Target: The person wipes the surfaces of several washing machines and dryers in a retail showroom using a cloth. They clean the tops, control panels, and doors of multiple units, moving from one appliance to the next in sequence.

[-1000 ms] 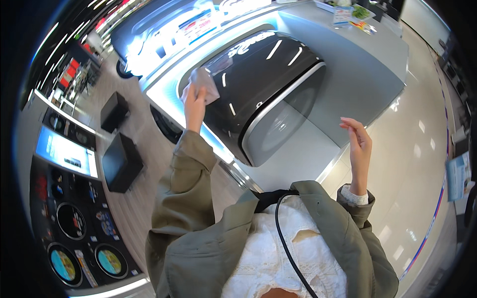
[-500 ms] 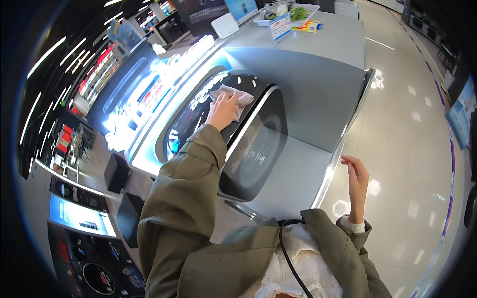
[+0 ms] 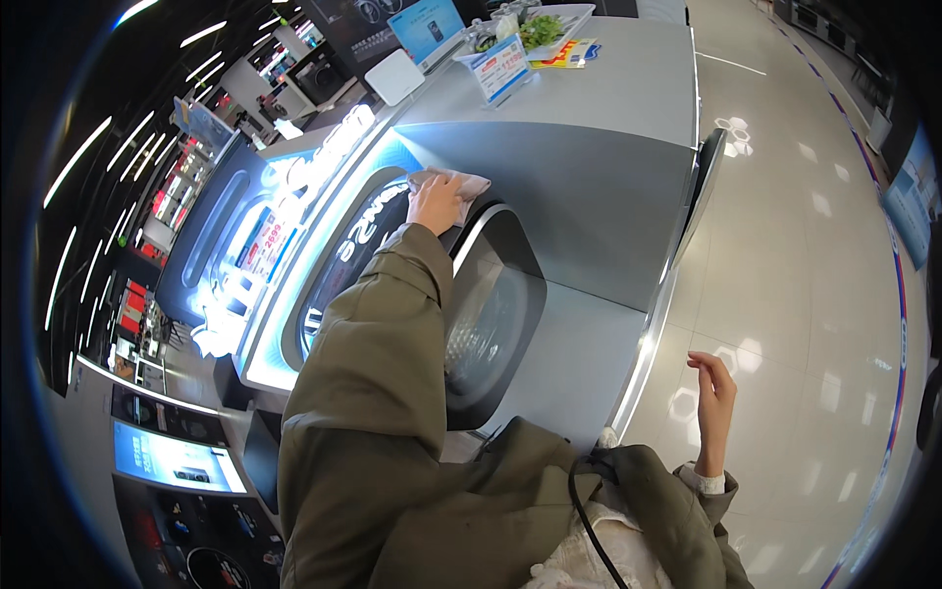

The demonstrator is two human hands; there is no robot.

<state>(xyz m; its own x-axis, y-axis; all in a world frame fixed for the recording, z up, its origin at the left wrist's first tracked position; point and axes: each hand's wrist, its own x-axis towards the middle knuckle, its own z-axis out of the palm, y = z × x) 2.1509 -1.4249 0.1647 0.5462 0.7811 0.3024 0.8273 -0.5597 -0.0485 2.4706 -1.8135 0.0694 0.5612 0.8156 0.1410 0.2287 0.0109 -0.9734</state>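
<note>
under left hand (image 3: 435,203), cloth (image 3: 461,184)

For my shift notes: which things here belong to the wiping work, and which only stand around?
In use: left hand, cloth, washing machine door.
Standing around: right hand, held free; price card; tray of greens; white box.

This is an appliance showroom: a washing machine (image 3: 461,324) sits built into a grey display plinth (image 3: 589,196) with lit signage on its left; price cards (image 3: 500,67) stand at the far end; glossy floor tiles (image 3: 805,294) stretch right.
</note>
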